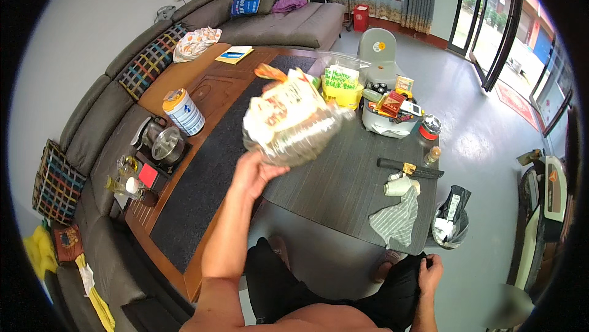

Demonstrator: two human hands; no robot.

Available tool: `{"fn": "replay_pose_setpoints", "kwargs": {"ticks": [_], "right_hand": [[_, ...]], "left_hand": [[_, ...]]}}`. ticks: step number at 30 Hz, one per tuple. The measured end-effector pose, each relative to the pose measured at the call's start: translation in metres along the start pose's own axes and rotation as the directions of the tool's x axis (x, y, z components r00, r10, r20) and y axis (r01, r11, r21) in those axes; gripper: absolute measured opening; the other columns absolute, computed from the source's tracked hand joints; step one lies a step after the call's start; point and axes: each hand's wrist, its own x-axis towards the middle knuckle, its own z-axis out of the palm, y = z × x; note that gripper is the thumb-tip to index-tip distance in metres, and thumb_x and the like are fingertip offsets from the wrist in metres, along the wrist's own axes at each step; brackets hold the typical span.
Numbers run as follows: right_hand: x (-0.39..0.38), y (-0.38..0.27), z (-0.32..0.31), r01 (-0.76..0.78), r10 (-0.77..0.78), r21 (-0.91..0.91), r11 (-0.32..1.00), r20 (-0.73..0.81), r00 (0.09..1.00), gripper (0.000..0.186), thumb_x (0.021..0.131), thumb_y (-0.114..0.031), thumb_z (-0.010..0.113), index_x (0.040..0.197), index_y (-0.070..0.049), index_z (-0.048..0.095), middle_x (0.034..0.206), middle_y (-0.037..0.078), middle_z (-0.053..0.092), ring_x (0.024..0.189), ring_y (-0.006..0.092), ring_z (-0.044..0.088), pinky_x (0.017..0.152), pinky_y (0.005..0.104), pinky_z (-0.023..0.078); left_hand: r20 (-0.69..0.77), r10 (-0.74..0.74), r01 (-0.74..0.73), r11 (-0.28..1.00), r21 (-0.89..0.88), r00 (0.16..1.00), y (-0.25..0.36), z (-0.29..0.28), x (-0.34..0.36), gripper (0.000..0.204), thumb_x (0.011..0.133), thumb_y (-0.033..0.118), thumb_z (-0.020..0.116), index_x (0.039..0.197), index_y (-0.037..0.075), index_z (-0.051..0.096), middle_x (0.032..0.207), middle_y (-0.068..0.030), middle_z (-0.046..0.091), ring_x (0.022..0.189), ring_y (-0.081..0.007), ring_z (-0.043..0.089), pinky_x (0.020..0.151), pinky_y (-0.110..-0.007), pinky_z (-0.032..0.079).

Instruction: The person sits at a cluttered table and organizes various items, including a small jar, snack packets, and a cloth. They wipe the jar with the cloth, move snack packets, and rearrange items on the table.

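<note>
My left hand [256, 171] is raised above the table, its fingers closed on the underside of a bulky clear plastic package [300, 138] with brownish contents. On top of that package is a white bag [285, 104] with red and orange print; I cannot tell whether the two are one piece. Low on the right, my right hand [431, 275] is by my thigh, its fingers curled against the cloth of my black trousers [392, 289]. Beneath the package stands a dark wood-grain table [325, 194].
On the table are a yellow-green pouch [341, 86], a white bin of small packages [389, 124], a red-lidded jar [429, 126], a dark sheathed tool [410, 167], a cup [400, 186] and a striped cloth [396, 218]. A wooden tea table [202, 96] holds a large can [184, 113].
</note>
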Motion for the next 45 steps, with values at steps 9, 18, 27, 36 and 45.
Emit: {"fn": "replay_pose_setpoints", "kwargs": {"ticks": [9,18,27,36,45], "right_hand": [[0.006,0.001,-0.001,0.013,-0.020,-0.115,0.993,-0.059,0.998,0.014,0.081,0.002,0.063,0.092,0.005,0.055,0.093,0.020,0.056,0.091,0.0406,0.056,0.086,0.0444,0.046],[0.018,-0.001,0.003,-0.051,0.044,-0.176,0.983,-0.041,0.998,0.012,0.079,0.006,0.058,0.090,0.006,0.054,0.094,0.019,0.054,0.090,0.0369,0.055,0.085,0.0419,0.047],[0.032,-0.022,-0.002,-0.116,0.120,-0.299,0.947,-0.004,0.993,0.018,0.091,-0.009,0.061,0.102,0.005,0.063,0.096,0.023,0.064,0.089,0.0384,0.061,0.084,0.0444,0.051],[0.039,-0.034,0.002,-0.096,0.111,-0.368,0.925,0.021,0.994,0.023,0.097,-0.015,0.063,0.107,0.004,0.066,0.097,0.023,0.068,0.086,0.0367,0.064,0.083,0.0448,0.053],[0.035,-0.019,0.010,-0.039,0.023,-0.315,0.948,-0.053,0.998,0.008,0.081,0.003,0.057,0.088,0.005,0.055,0.091,0.021,0.056,0.087,0.0397,0.056,0.080,0.0439,0.047]], "left_hand": [[-0.151,0.157,-0.162,0.987,-0.018,0.976,0.079,-0.059,0.178,0.040,0.104,0.011,0.046,0.133,-0.016,0.048,0.124,-0.0330,0.064,0.103,-0.0453,0.071,0.085,-0.046,0.067],[-0.310,0.149,-0.215,0.957,-0.194,0.939,0.067,-0.072,0.354,0.041,0.106,0.009,0.042,0.141,-0.014,0.039,0.136,-0.0326,0.054,0.116,-0.0476,0.064,0.089,-0.055,0.065],[-0.351,0.160,-0.228,0.960,-0.162,0.923,0.062,-0.096,0.443,0.044,0.106,0.010,0.044,0.143,-0.012,0.037,0.140,-0.0324,0.050,0.118,-0.0522,0.060,0.090,-0.056,0.065],[-0.357,0.175,-0.233,0.964,-0.129,0.918,0.057,-0.104,0.469,0.043,0.107,0.010,0.042,0.143,-0.011,0.038,0.141,-0.0308,0.051,0.118,-0.0503,0.061,0.092,-0.054,0.065],[-0.357,0.174,-0.247,0.954,-0.170,0.918,0.042,-0.099,0.450,0.046,0.107,0.019,0.054,0.140,-0.011,0.041,0.130,-0.0336,0.057,0.111,-0.0469,0.066,0.088,-0.057,0.064]]}}
